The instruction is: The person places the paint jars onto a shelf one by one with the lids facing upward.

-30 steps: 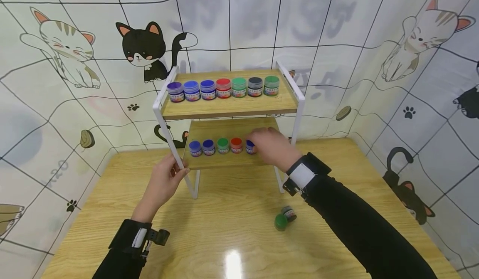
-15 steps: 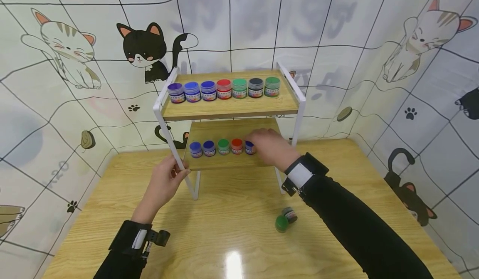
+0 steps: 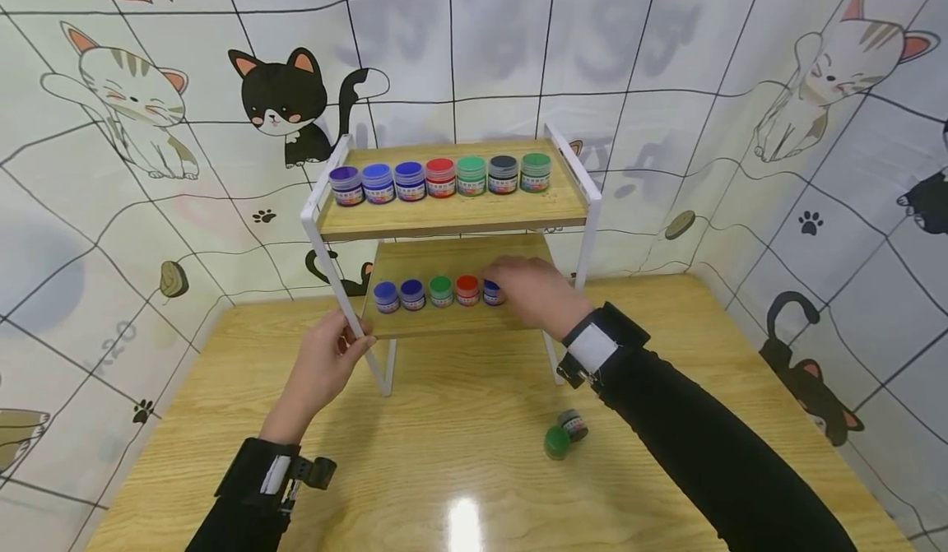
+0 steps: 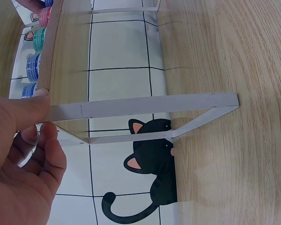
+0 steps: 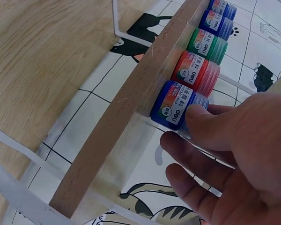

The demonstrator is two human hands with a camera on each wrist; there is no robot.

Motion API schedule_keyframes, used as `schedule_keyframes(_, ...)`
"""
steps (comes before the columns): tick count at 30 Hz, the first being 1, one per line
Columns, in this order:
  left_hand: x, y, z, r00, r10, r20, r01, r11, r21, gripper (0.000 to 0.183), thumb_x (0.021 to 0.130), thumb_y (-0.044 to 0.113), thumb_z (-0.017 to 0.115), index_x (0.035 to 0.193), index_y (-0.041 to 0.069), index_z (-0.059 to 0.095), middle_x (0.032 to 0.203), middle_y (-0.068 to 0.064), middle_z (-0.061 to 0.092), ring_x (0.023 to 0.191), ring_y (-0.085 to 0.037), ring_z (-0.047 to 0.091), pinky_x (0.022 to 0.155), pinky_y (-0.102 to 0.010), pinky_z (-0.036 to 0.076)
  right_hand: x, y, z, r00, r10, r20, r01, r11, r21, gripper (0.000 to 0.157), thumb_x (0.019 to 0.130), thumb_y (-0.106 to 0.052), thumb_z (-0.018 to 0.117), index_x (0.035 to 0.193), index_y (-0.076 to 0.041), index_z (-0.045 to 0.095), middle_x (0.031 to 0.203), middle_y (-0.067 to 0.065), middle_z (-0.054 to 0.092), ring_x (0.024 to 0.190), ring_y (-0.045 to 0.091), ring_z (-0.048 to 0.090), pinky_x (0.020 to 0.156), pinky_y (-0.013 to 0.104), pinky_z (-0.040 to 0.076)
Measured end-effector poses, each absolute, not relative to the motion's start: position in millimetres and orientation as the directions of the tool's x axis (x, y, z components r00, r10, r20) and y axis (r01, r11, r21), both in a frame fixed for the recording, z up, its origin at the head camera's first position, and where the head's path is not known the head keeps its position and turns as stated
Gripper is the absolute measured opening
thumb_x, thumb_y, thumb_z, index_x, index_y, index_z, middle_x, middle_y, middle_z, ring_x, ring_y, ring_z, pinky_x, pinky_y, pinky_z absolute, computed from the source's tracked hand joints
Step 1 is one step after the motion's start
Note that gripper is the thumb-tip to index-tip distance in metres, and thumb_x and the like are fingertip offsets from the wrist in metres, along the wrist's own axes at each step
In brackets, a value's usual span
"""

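Observation:
In the head view a two-tier rack with white metal legs [image 3: 332, 272] stands on the table. My left hand [image 3: 323, 356] grips the rack's left leg at the lower shelf [image 3: 444, 327]. In the left wrist view the thumb lies on the shelf edge, with fingers curled behind the leg. My right hand [image 3: 535, 290] pinches the lid of a blue paint jar [image 5: 171, 105] at the right end of the lower row. That jar stands upright, close beside a red paint jar [image 5: 195, 72]. Green [image 3: 441, 290] and further blue paint jars [image 3: 412, 293] continue the row leftward.
Several paint jars, including a black-lidded one [image 3: 503, 173], line the upper shelf [image 3: 452, 219]. On the table [image 3: 415, 470], front right of the rack, lie a green-lidded jar [image 3: 557, 442] and a dark-lidded jar [image 3: 573, 425]. A cat-patterned cloth [image 3: 474, 50] hangs behind.
My right hand has shifted slightly left with the blue paint jar, bringing it nearer the red one. The left hand keeps its hold on the rack.

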State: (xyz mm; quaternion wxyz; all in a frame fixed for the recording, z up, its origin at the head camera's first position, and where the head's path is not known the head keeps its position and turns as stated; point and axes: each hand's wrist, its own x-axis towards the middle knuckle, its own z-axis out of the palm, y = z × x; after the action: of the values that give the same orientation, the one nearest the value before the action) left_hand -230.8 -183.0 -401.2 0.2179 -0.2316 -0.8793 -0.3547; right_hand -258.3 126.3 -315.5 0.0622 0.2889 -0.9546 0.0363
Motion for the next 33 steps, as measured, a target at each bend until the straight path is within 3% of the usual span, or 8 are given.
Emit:
schedule_keyframes(5,-230.6,-183.2,-401.5,-0.804,0.25,0.54,0.554,0.646,0.525,0.013,0.083,0.003,0.071,0.092,0.007,0.062,0.076,-0.003,0.053,0.066,-0.015,0.046,0.055,-0.029,0.042,-254.9,129.4,-314.8,-0.815,-0.551,0.18,-0.556,0.831,0.024,0.048,0.084,-0.001,0.066,0.13,-0.011,0.057,0.124,0.011,0.059,0.105,0.024,0.06,0.082,0.04,0.055)
schedule_keyframes(12,-229.8,-182.9,-401.7,-0.809,0.246,0.534,0.549,0.642,0.535,0.013,0.084,0.002,0.071,0.092,0.006,0.062,0.077,-0.003,0.052,0.067,-0.016,0.047,0.055,-0.029,0.042,-247.1,132.7,-306.6,-0.797,-0.554,0.242,-0.563,0.826,0.039,0.04,0.087,-0.004,0.065,0.126,-0.009,0.059,0.12,0.01,0.059,0.093,0.024,0.063,0.07,0.036,0.056)
schedule_keyframes(23,-227.9,-182.4,-400.4,-0.827,0.239,0.509,0.525,0.652,0.547,0.011,0.085,0.006,0.07,0.093,0.006,0.062,0.077,-0.003,0.052,0.067,-0.016,0.046,0.056,-0.031,0.042,-221.6,138.2,-302.8,-0.767,-0.582,0.271,-0.6,0.8,0.02,0.039,0.085,0.005,0.063,0.12,-0.012,0.062,0.11,0.008,0.065,0.081,0.02,0.064,0.066,0.034,0.056)
schedule_keyframes(33,-229.5,-183.3,-401.7,-0.821,0.245,0.516,0.534,0.651,0.54,0.012,0.085,0.004,0.07,0.093,0.006,0.061,0.077,-0.004,0.053,0.067,-0.016,0.047,0.056,-0.03,0.042,-200.9,144.5,-318.1,-0.721,-0.651,0.237,-0.675,0.737,-0.03,0.02,0.09,-0.009,0.064,0.108,-0.017,0.069,0.097,-0.001,0.071,0.081,0.014,0.066,0.07,0.03,0.055)
